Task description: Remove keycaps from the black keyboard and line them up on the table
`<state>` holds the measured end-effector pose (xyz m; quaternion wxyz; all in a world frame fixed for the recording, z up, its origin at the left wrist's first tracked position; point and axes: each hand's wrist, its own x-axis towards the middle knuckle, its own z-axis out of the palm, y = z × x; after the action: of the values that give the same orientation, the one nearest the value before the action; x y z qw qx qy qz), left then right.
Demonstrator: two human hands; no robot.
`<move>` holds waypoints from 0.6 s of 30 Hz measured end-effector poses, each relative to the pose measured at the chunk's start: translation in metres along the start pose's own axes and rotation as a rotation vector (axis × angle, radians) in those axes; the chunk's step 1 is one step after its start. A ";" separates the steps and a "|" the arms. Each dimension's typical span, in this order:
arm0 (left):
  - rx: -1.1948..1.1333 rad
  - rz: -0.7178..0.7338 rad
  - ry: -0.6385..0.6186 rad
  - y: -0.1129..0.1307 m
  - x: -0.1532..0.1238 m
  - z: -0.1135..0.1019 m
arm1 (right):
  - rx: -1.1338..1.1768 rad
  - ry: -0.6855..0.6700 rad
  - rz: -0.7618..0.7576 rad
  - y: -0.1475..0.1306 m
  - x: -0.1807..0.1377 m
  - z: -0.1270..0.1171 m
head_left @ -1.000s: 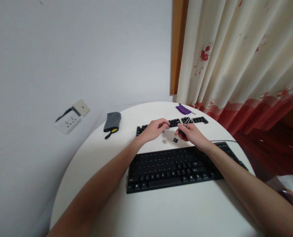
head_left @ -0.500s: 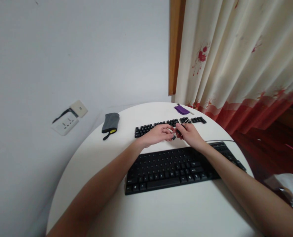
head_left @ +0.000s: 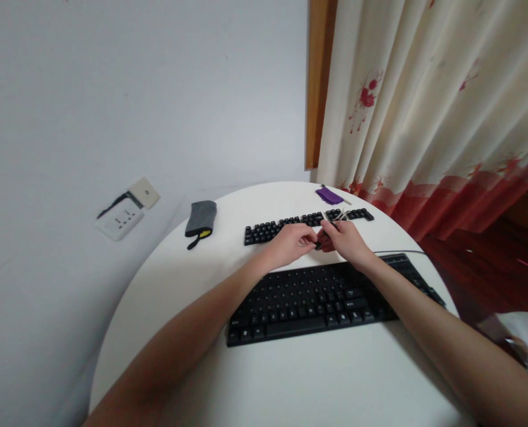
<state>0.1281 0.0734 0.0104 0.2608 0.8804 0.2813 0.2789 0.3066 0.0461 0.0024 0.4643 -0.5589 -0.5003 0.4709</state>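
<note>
Just beyond the black keyboard, my two hands meet above the white table. My left hand has its fingers pinched on a small black keycap. My right hand is closed around what looks like a wire keycap puller, its thin pale wires sticking out past the fingers. Fingers cover most of both items. Many upper positions on the keyboard show bare posts, while the lower rows still carry caps. Behind the hands lie rows of loose black keycaps.
On the round white table lie a grey pouch at the left and a purple cloth-like item at the back. A keyboard cable runs to the right. Wall and curtain stand behind.
My left hand has moved slightly right and curled its fingers in, bringing the keycap close against my right hand. The view has shifted slightly.
</note>
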 end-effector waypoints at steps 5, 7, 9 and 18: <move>0.062 0.139 -0.027 -0.004 -0.001 -0.003 | 0.064 -0.014 0.000 0.003 0.002 -0.001; 0.133 0.189 -0.057 -0.004 -0.002 -0.004 | 0.067 -0.007 0.007 0.003 0.001 -0.001; 0.190 0.216 -0.094 -0.003 -0.003 -0.005 | 0.075 -0.002 0.016 0.003 0.001 -0.001; 0.235 0.231 -0.118 -0.003 -0.004 -0.005 | 0.046 -0.012 0.071 -0.003 -0.007 0.002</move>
<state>0.1210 0.0741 0.0111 0.1382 0.9462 0.1929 0.2200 0.3042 0.0398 0.0058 0.4570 -0.5627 -0.4718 0.5020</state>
